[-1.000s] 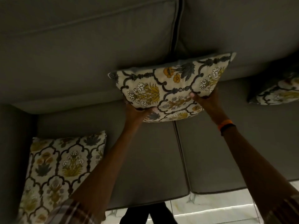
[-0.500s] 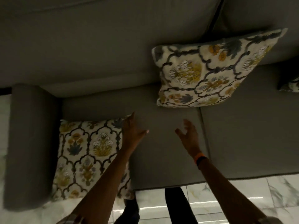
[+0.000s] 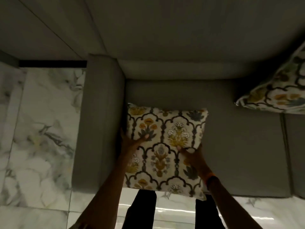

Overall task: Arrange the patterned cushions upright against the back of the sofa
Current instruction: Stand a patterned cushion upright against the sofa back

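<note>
A cream cushion with dark arches and yellow flowers (image 3: 166, 142) lies flat on the grey sofa seat (image 3: 239, 146), right beside the left armrest (image 3: 100, 123). My left hand (image 3: 130, 142) grips its left edge, thumb on top. My right hand (image 3: 193, 154) holds its right side, thumb on the fabric. A second patterned cushion (image 3: 279, 90) leans upright against the sofa back (image 3: 181, 38) at the far right, partly cut off by the frame.
White marble floor (image 3: 39, 129) lies left of the armrest and in front of the sofa. My dark trouser legs (image 3: 140, 210) stand at the seat's front edge. A seam between seat cushions (image 3: 287, 146) runs at the right.
Both hands have let go of the cushion at the sofa back, moved left and taken hold of the cushion lying by the armrest. The view has swung left.
</note>
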Available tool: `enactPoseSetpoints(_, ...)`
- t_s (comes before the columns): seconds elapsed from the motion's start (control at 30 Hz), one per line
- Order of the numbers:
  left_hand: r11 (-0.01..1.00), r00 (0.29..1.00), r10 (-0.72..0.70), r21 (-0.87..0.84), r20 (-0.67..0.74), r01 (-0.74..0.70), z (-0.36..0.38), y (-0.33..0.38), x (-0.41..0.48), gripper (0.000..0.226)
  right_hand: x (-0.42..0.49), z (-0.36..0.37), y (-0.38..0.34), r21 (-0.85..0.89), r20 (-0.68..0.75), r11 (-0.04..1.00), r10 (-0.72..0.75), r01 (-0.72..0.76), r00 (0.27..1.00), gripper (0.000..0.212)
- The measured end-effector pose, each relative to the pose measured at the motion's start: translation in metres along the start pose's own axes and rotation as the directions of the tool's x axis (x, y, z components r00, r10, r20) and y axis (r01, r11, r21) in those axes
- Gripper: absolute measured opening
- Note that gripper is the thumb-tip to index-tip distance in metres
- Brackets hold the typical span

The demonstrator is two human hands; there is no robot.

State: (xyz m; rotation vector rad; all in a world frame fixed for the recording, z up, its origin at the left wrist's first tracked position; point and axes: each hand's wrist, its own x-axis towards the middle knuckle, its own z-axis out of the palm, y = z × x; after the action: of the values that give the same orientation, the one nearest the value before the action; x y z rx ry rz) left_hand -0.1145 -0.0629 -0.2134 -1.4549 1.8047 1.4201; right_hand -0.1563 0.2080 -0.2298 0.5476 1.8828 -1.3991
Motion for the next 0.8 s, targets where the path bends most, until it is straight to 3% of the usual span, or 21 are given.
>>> enactPoseSetpoints(0.03,0.994,0.990,-0.086,-0.063,0.111,0.093,-0.012,-0.001,0.006,0.142,-0.001,0.001,-0.008,-0.004,0.032,0.997,-0.071,0.071,0.997,0.082)
enactPoseSetpoints(0.1,0.997,0.968,-0.044,-0.056,0.249,0.059,-0.023,0.000,0.011,0.128,-0.002,-0.003,-0.023,-0.056,0.048,0.986,-0.154,0.157,0.987,0.073)
enactPoseSetpoints(0.2,0.977,0.968,0.199,-0.113,0.155,-0.182,-0.032,0.018,0.012,0.111,-0.008,-0.001,-0.067,-0.006,-0.013,0.961,-0.276,0.276,0.961,0.086)
enactPoseSetpoints(0.3,0.893,0.910,0.412,-0.213,0.032,-0.397,-0.053,0.054,0.017,0.128,-0.006,0.002,-0.123,0.025,-0.052,0.909,-0.414,0.415,0.909,0.102)
enactPoseSetpoints(0.33,0.863,0.877,0.480,-0.200,0.039,-0.463,-0.061,0.068,0.020,0.132,0.001,0.001,-0.141,-0.026,-0.083,0.883,-0.469,0.469,0.879,0.103)
enactPoseSetpoints(0.4,0.822,0.823,0.559,-0.196,0.105,-0.534,-0.073,0.091,0.033,0.117,0.022,0.000,-0.174,-0.120,-0.099,0.825,-0.563,0.552,0.820,0.111)
enactPoseSetpoints(0.47,0.797,0.788,0.600,-0.190,0.139,-0.574,-0.074,0.116,0.044,0.098,0.041,-0.001,-0.192,-0.166,-0.078,0.806,-0.585,0.568,0.807,0.123)
enactPoseSetpoints(0.57,0.791,0.772,0.611,-0.126,0.175,-0.598,-0.068,0.129,0.061,0.111,0.066,0.005,-0.192,-0.239,-0.027,0.801,-0.570,0.549,0.821,0.118)
enactPoseSetpoints(0.67,0.795,0.787,0.607,-0.114,0.111,-0.596,-0.062,0.134,0.066,0.111,0.084,0.010,-0.188,-0.235,-0.057,0.814,-0.556,0.531,0.829,0.106)
enactPoseSetpoints(0.8,0.773,0.781,0.624,-0.125,-0.029,-0.622,-0.056,0.136,0.065,0.105,0.091,0.010,-0.181,-0.145,-0.147,0.846,-0.532,0.514,0.834,0.123)
